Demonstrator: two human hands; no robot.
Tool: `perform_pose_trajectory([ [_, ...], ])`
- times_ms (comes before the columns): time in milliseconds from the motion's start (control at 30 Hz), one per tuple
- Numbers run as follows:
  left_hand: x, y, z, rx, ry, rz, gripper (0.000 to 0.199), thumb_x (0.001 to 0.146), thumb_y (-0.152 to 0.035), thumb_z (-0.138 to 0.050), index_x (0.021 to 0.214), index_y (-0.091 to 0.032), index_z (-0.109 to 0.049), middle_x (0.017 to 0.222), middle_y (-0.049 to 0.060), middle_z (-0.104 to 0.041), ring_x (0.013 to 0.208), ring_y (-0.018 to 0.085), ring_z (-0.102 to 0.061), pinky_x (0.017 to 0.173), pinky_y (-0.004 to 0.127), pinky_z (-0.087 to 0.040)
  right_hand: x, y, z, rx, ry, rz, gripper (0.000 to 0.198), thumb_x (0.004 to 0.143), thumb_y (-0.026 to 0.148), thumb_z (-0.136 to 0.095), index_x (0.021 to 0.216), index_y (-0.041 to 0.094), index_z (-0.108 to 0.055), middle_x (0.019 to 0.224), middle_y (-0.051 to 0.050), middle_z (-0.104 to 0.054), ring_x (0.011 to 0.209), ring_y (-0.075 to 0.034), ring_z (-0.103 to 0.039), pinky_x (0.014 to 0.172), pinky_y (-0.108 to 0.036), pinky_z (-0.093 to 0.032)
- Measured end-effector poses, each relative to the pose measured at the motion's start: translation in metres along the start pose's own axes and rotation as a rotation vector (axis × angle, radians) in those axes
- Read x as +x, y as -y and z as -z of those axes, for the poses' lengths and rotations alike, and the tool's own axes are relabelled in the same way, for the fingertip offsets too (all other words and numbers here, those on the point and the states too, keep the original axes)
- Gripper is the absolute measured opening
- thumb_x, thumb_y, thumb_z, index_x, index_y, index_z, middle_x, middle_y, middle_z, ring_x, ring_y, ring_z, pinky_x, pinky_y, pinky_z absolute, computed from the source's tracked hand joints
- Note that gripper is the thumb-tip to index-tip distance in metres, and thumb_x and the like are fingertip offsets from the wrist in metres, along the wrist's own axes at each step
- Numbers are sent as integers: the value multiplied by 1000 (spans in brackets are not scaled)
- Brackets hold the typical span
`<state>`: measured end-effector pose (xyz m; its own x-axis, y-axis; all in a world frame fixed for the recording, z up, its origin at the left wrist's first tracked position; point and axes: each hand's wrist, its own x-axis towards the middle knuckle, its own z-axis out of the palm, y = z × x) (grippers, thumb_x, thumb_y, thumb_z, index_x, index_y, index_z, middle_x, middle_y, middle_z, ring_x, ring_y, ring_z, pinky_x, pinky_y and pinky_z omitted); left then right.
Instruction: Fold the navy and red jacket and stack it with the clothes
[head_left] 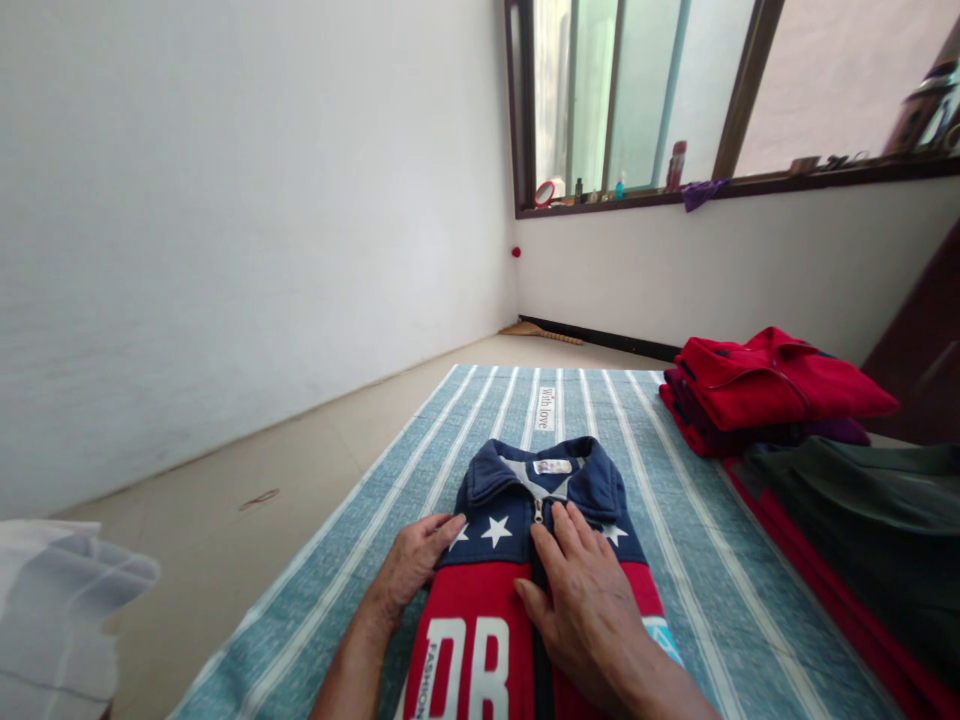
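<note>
Navy-and-red zip jacket (pixel 469 585) is lying face up before you, its long axis running away from you and its collar (pixel 487 482) pointing toward the far end. Your left hand (pixel 412 560) is touching its left edge, so the jacket is lying just to the right of those fingers; whether they are pinching the fabric or merely resting, you cannot tell. Your right hand (pixel 589 600) is lying palm down on the chest, nearer the zip pull (pixel 538 512), its fingers loosely spreading and grasping nothing. Around you, from the left, a pale cloth (pixel 60 610) is hanging into view, a white wall (pixel 247 230) is rising over the beige floor (pixel 300 470), a teal striped sheet (pixel 345 570) is stretching beneath the jacket, a cluttered window sill (pixel 765 183) is running above, and folded red garments (pixel 787 385) and dark green ones (pixel 862 500) are sitting in piles at right.
</note>
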<state>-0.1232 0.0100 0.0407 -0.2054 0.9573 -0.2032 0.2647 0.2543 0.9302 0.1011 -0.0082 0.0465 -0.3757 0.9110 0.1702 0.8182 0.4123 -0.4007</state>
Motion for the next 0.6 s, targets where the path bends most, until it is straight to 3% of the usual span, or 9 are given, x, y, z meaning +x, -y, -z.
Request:
perform_pose_trajectory([
  [167, -3, 1, 0, -41, -3, 76, 68, 63, -61, -70, 109, -14, -56, 82, 9, -73, 72, 26, -68, 62, 33, -50, 1, -1, -1, 3, 2, 1, 53, 87, 40, -51, 135, 18, -52, 147, -14, -39, 137, -35, -30, 107, -51, -32],
  [267, -6, 0, -1, -20, 39, 47, 55, 67, -61, -67, 98, -17, -55, 71, 3, -70, 62, 21, -64, 57, 29, -46, 0, 1, -1, 5, 9, -12, 52, 87, 39, -51, 135, 19, -52, 148, -14, -38, 138, -34, -30, 107, -52, -32],
  [400, -8, 0, 1, -2, 83, -12, 46, 68, -61, -66, 79, -18, -54, 68, 0, -64, 65, 18, -60, 60, 27, -44, 0, 2, 2, -1, 15, -18, 51, 88, 38, -49, 135, 19, -52, 148, -14, -37, 139, -34, -28, 108, -52, -31],
  [600, -9, 5, 1, -64, 117, -4, 43, 70, -59, -66, 79, -17, -55, 72, 1, -65, 69, 20, -62, 63, 30, -46, -1, 3, 2, -28, 14, -9, 52, 88, 37, -50, 136, 19, -51, 148, -13, -38, 138, -34, -30, 107, -53, -33],
])
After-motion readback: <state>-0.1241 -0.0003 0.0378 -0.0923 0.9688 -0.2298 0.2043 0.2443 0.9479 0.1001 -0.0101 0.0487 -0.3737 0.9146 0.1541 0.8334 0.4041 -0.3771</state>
